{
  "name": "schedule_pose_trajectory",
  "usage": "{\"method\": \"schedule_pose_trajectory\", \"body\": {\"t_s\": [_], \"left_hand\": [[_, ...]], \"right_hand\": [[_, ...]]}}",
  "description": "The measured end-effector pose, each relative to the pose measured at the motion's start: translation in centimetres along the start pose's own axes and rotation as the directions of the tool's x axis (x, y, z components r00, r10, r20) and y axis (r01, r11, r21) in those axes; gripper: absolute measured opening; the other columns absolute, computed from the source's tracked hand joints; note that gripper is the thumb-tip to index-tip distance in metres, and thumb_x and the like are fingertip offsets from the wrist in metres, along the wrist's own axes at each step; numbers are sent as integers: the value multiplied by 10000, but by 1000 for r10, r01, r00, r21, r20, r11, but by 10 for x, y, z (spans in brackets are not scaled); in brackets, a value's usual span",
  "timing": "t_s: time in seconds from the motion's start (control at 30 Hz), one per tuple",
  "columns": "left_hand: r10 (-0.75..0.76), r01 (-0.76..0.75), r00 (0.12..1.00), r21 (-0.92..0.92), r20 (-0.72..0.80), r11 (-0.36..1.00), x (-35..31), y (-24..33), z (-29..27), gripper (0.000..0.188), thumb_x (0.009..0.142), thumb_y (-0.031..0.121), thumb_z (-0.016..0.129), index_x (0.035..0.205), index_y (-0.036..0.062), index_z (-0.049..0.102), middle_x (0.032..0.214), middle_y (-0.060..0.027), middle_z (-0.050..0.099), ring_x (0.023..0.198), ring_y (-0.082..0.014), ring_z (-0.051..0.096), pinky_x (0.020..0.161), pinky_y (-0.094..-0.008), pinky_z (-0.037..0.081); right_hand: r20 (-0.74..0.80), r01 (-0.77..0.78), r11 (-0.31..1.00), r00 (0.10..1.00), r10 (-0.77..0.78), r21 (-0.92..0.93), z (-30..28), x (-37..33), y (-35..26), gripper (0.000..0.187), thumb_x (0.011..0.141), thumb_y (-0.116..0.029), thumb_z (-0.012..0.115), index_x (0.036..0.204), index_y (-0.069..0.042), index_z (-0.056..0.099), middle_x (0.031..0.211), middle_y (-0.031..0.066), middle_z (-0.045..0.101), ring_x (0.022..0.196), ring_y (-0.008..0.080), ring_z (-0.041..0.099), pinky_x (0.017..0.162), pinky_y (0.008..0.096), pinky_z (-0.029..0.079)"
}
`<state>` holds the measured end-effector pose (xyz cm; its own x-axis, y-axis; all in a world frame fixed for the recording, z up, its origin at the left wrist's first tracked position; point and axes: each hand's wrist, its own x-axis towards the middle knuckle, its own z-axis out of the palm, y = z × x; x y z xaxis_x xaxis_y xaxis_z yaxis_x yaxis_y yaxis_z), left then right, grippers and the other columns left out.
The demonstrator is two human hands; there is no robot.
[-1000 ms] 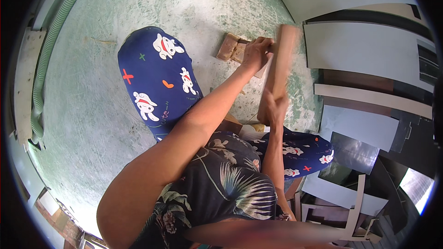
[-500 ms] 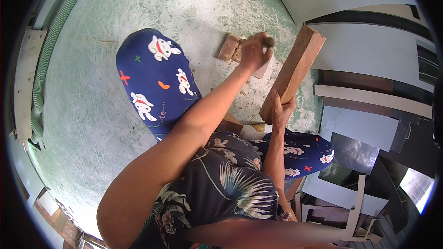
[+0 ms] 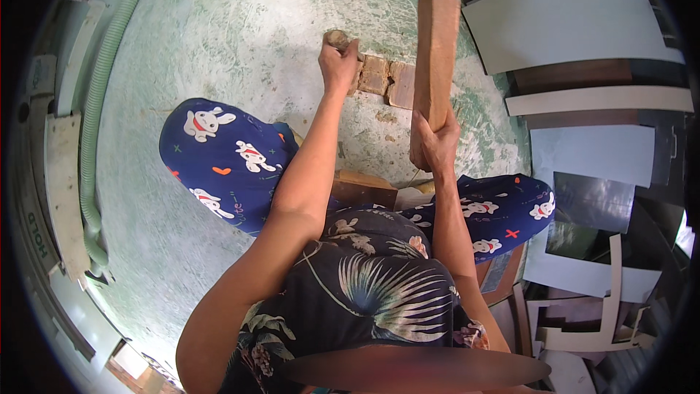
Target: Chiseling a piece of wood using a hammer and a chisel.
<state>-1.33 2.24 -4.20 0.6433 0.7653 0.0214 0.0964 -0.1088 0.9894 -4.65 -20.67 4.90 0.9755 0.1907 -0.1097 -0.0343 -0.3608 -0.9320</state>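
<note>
My left hand [image 3: 339, 71] is closed around a round, brownish object [image 3: 337, 39], whose top end sticks up above my fingers; its lower part is hidden by the hand. Beside that hand, small worn wooden blocks [image 3: 375, 75] lie in a row on the floor, one of them partly under my fingers. My right hand [image 3: 438, 140] grips the lower end of a long, thick wooden beam [image 3: 437, 55]. The beam is raised, its far end pointing away from me, just right of the blocks.
The floor [image 3: 240, 44] is scuffed green and white. Between my legs sits a brown wooden piece [image 3: 364, 188]. A ribbed green hose [image 3: 102, 95] runs along the left. Pale boards and panels [image 3: 594, 153] lie stacked at the right.
My left hand has moved left along the blocks with the round object, uncovering the right-hand block. The beam in my right hand has swung more upright in view. The whole view has shifted.
</note>
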Motion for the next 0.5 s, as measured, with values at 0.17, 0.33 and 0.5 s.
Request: {"method": "schedule_pose_trajectory", "body": {"t_s": [0.17,0.33,0.5], "left_hand": [[90,-91,996,-15,-12,996,1,-2,-4,240,829,108,705,982,-5,557,868,-95,632,751,-168,603,680,-314,488],[62,-62,997,-9,42,998,0,5,-3,237,831,89,699,995,1,553,879,-72,612,776,-147,593,715,-295,492],[32,-30,998,-33,62,999,0,4,0,218,835,158,704,974,17,613,896,-69,642,820,-147,602,753,-300,480]], "right_hand": [[69,-150,970,984,166,-192,3,11,11,620,777,-204,699,1329,1,503,1056,228,666,949,280,666,821,368,518],[90,-191,918,968,235,-349,5,19,60,688,757,-254,666,1363,-2,459,988,275,668,927,371,671,829,411,519],[90,-233,852,947,308,-469,8,23,84,661,763,-264,649,1337,0,453,1016,294,650,969,419,637,849,448,498]]}}
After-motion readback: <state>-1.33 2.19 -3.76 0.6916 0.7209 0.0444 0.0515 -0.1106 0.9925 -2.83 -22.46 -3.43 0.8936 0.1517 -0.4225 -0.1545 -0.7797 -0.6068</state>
